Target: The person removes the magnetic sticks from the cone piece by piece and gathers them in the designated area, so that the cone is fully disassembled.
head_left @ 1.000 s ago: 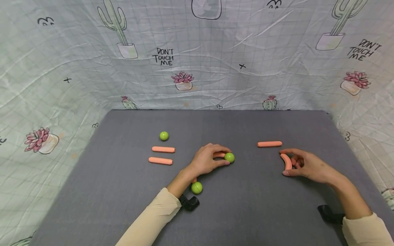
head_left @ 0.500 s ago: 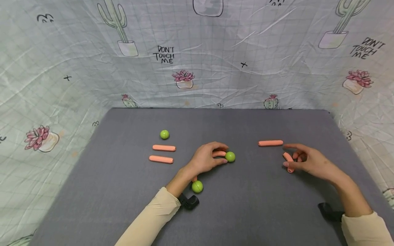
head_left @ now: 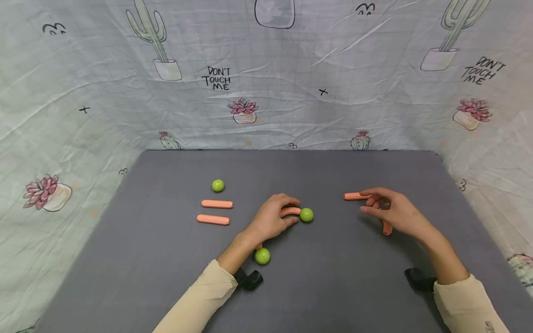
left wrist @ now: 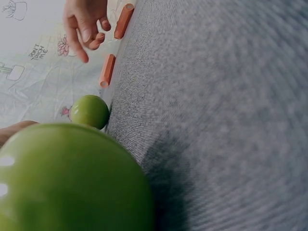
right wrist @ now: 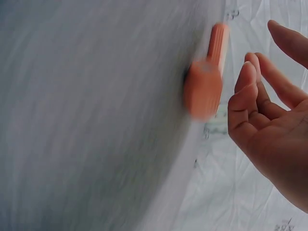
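In the head view my left hand (head_left: 272,215) arches around a curved orange ridged rod (head_left: 290,211), fingers and thumb spread on its two sides. A green ball (head_left: 306,215) sits at the rod's right end, just past the fingertips. Near my left wrist lies another green ball (head_left: 262,256), large in the left wrist view; part of an orange piece shows behind it, mostly hidden by the wrist. My right hand (head_left: 387,208) hovers with loose fingers, nothing gripped, overlapping a straight orange rod (head_left: 354,196). Beneath it, a curved orange rod (head_left: 387,228) is partly covered.
To the left on the grey tabletop (head_left: 166,277) lie an upper orange rod (head_left: 217,204) and a lower orange rod (head_left: 213,219), roughly parallel. A third green ball (head_left: 218,185) is behind them. A printed cloth (head_left: 283,69) stands along the back and sides.
My right hand has let go of the curved rod and moved left and up toward the straight rod. My left fingertips have drawn back slightly from the green ball.
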`<state>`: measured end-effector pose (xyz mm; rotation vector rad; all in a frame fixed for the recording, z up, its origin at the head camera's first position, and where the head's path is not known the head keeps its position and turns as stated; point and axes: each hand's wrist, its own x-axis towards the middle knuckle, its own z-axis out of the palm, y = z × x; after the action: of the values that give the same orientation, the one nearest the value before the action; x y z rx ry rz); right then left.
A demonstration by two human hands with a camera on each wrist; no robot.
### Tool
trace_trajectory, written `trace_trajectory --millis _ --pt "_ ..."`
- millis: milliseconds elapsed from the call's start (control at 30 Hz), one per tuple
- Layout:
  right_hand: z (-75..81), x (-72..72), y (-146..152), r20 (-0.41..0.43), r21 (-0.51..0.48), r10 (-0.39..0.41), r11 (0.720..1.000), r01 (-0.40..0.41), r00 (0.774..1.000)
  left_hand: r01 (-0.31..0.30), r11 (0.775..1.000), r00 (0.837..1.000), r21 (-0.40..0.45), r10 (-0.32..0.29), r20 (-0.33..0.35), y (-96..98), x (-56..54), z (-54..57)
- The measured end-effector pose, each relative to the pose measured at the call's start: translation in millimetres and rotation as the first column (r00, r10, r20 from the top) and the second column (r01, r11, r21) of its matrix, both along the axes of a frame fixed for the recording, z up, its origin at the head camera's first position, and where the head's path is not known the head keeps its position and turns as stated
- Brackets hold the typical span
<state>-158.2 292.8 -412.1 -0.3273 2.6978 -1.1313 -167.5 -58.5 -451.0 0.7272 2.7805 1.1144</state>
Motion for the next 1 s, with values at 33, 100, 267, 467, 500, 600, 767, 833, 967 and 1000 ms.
trace_trajectory --millis 33,100,267,467,500,600,767,833,967,1000 --pt "0.1 -0.6 -4.7 0.01 -0.018 0.005 1.0 -0.004 1.0 -0.005 1.0 1.0 -0.002 0.005 -0.002 -0.8 0.4 -0.4" --pt "-0.4 -1.8 -13.9 0.012 -0.041 0.02 0.999 -0.019 1.0 -0.01 1.0 1.0 -0.008 0.01 -0.005 -2.4 1.0 -1.3" --pt "-5.1 -5.6 -33.7 -0.04 -0.076 0.084 0.993 -0.087 0.996 -0.029 0.999 0.999 -0.019 0.028 -0.021 -4.3 1.1 -2.9" --pt "-8.3 -6.5 -50.5 -0.065 -0.077 0.146 0.986 -0.15 0.987 -0.046 0.999 0.999 -0.002 0.046 -0.024 -1.4 1.1 -3.0" --pt "-8.3 -6.0 -53.1 -0.048 -0.076 0.143 0.986 -0.147 0.989 -0.048 0.999 0.999 0.001 0.048 -0.021 -0.7 1.2 -3.2" --pt "-7.1 -6.0 -61.1 -0.014 -0.071 0.151 0.986 -0.152 0.988 -0.054 0.999 0.998 0.004 0.054 -0.017 1.1 0.2 -2.0" --pt "-8.9 -7.6 -74.9 0.015 -0.075 0.173 0.982 -0.172 0.985 -0.065 0.998 0.998 0.012 0.065 -0.022 0.1 0.1 -2.0" --pt "-9.8 -8.5 -78.6 0.025 -0.075 0.186 0.98 -0.184 0.982 -0.069 0.998 0.997 0.016 0.069 -0.023 -0.4 0.0 -2.2" --pt "-10.9 -10.5 -85.1 0.043 -0.077 0.205 0.976 -0.202 0.978 -0.07 0.997 0.997 0.022 0.07 -0.018 -0.8 -0.2 -3.2" --pt "-11.1 -10.9 -86.4 0.047 -0.079 0.211 0.975 -0.207 0.976 -0.068 0.997 0.997 0.021 0.068 -0.021 -0.7 -0.3 -3.5"
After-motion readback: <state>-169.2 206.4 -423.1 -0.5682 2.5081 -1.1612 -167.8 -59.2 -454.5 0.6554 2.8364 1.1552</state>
